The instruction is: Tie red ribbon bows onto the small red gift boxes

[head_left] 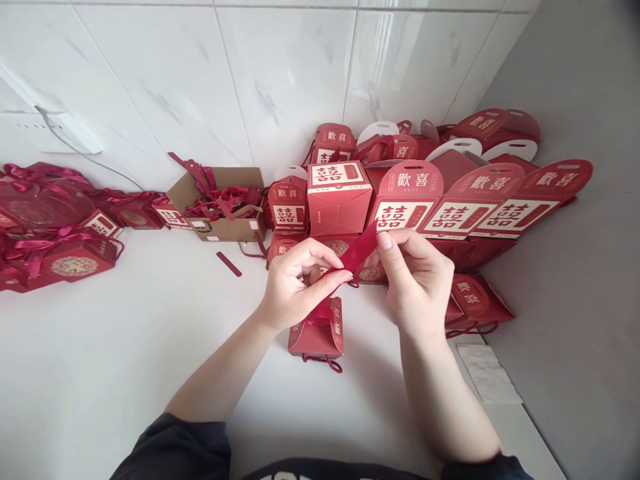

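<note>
A dark red satin ribbon (pixel 361 252) stretches at a slant between my two hands. My left hand (pixel 303 280) pinches its lower end between thumb and fingertips. The upper end is gripped by my right hand (pixel 417 277), thumb pressed against the fingers. Below and partly behind my left hand, a small red gift box (pixel 316 339) rests on the white table, with a twisted cord handle at its near side. Some ribbon shows on top of that box, though my left hand hides part of it.
Several red gift boxes (pixel 407 190) are stacked against the tiled wall. An open cardboard box (pixel 227 230) holds a tangle of ribbons. One loose dark red strip (pixel 229 264) lies on the white table (pixel 150 340). Ribboned boxes (pixel 75 263) stand at the left, a grey wall (pixel 575 267) at the right.
</note>
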### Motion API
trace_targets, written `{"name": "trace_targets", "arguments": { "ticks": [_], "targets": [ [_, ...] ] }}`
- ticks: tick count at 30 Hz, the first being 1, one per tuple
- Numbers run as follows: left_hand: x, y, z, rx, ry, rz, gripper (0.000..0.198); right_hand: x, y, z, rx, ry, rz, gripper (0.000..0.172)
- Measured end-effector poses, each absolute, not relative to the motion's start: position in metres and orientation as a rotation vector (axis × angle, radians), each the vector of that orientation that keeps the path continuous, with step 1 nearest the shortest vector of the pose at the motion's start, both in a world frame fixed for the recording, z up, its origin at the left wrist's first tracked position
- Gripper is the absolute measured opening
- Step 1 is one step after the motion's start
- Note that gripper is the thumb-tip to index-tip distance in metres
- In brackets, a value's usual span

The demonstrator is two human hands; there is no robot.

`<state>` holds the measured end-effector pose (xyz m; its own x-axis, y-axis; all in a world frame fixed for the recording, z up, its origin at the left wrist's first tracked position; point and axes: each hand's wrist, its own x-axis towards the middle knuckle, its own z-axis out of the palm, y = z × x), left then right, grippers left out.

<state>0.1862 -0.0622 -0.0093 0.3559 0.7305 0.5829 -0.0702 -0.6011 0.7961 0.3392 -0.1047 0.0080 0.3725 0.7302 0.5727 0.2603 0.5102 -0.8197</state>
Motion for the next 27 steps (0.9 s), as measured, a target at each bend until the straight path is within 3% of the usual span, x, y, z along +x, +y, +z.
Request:
{"name": "trace_targets", "arguments": {
  "ticks": [6,11,16,20,27],
  "targets": [
    [0.186,-0.06,-0.013,1.883,0.564,1.407,0.014,0.34,-0.106,0.007,-1.039,-1.34,0.516,0.04],
    [0.185,-0.058,-0.011,1.808,0.534,1.383,0.021,0.338,-0.108,0.005,-1.087,-1.434,0.532,0.028],
    [0.164,-0.042,-0.008,1.834,0.42,0.859,0.055,0.336,-0.119,0.009,-1.052,-1.358,0.445,0.026],
    [0.146,-0.034,-0.026,1.988,0.309,0.585,0.059,0.335,-0.128,0.015,-1.051,-1.329,0.391,0.029],
    [0.148,-0.043,-0.056,2.231,0.419,0.539,0.056,0.327,-0.129,0.02,-1.023,-1.344,0.326,0.031]
  ]
}}
